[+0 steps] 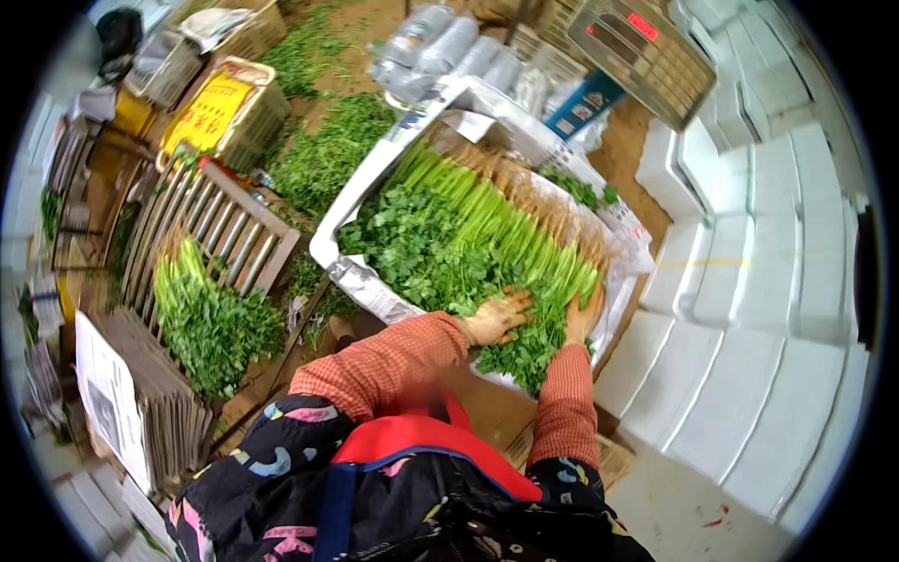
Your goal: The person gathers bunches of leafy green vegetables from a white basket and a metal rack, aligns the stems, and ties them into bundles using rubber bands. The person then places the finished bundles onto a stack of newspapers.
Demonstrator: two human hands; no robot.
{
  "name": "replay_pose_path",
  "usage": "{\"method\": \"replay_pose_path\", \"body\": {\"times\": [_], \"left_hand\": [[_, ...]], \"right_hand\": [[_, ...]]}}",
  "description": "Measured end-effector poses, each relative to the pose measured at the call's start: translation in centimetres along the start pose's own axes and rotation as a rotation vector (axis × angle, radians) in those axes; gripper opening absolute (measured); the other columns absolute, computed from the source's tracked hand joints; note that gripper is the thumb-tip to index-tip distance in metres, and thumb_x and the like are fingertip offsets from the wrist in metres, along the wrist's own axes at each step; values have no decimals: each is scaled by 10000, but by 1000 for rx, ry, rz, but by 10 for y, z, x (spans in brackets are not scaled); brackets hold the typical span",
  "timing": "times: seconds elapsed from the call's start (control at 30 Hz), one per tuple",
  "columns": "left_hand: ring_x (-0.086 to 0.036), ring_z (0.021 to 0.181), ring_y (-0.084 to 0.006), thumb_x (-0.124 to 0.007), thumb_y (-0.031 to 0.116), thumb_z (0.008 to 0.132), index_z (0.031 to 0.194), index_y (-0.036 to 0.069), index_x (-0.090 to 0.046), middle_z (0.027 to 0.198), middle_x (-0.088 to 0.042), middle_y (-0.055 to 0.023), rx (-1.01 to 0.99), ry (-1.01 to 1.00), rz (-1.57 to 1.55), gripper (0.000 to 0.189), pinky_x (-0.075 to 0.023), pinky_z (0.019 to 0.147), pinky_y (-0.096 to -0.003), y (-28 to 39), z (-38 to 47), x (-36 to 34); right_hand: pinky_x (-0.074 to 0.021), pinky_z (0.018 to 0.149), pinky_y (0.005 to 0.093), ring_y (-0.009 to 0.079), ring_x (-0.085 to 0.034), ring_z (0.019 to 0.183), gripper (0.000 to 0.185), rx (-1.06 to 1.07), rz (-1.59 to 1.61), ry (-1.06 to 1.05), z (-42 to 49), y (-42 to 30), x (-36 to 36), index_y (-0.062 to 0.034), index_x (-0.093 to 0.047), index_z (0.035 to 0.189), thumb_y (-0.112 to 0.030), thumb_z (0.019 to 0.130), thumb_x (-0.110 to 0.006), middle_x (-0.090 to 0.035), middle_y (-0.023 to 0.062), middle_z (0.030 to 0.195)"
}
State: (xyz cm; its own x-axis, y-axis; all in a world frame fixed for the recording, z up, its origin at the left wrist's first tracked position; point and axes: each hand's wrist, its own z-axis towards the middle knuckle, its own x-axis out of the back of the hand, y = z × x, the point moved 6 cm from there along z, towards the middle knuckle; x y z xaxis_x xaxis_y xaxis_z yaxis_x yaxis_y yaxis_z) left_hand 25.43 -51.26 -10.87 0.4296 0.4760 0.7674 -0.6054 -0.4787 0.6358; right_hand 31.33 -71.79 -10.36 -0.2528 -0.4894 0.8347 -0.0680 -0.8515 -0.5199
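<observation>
Before me a white foam box (324,242) lined with paper holds rows of leafy green stalks (484,211), likely coriander or Chinese celery. Their brown roots lie toward the far right side and their leaves toward the near left. My left hand (500,319) rests on the leaves at the near end, palm down and fingers spread. At the near right wall, my right hand (585,314) presses against the outermost stalks. Leaves and stalks partly hide its fingers, so its grip is unclear.
A bunch of the same greens (214,330) lies left by a metal roller rack (228,218). Flattened cardboard (161,407) is stacked nearer me. White foam boxes (744,267) line the right. A digital scale display (642,60) and bagged bottles (435,49) stand beyond the box.
</observation>
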Motion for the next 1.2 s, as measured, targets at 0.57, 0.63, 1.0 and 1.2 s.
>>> {"method": "replay_pose_path", "body": {"times": [0.57, 0.63, 1.0, 1.2], "left_hand": [[-583, 1016, -308, -702, 130, 736, 1095, -15, -575, 1075, -609, -170, 1048, 1161, 743, 408, -453, 901, -397, 59, -342, 294], [-413, 1253, -327, -664, 373, 796, 1355, -38, -330, 1326, -440, -245, 1700, 843, 1043, 770, -300, 1066, -440, 71, -436, 282], [-612, 517, -184, -609, 171, 862, 865, -4, -610, 645, -622, -92, 1441, 1763, -90, 175, -490, 447, -300, 46, -501, 299], [-647, 579, -253, -576, 121, 877, 1032, -85, -523, 799, -634, -167, 684, 1909, -973, 263, -565, 506, -308, -28, -300, 293]], "right_hand": [[-327, 1028, 340, 318, -463, 1206, 451, 55, 46, -83, 152, 72, -16, 60, -455, 1290, -151, 898, -528, -475, 224, 1319], [-335, 1021, 338, 314, -480, 1185, 451, 79, 91, -44, 182, 50, -13, 55, -463, 1286, -170, 900, -532, -490, 218, 1307], [-418, 928, 320, 248, -524, 1101, 380, 247, 821, -1064, -72, -401, -84, -28, -566, 1183, -16, 805, -603, -547, 117, 1243], [-388, 989, 374, 270, -415, 1245, 882, 358, 1148, -1342, -168, -437, -144, -102, -174, 1436, -160, 752, -728, -400, 163, 1362]]}}
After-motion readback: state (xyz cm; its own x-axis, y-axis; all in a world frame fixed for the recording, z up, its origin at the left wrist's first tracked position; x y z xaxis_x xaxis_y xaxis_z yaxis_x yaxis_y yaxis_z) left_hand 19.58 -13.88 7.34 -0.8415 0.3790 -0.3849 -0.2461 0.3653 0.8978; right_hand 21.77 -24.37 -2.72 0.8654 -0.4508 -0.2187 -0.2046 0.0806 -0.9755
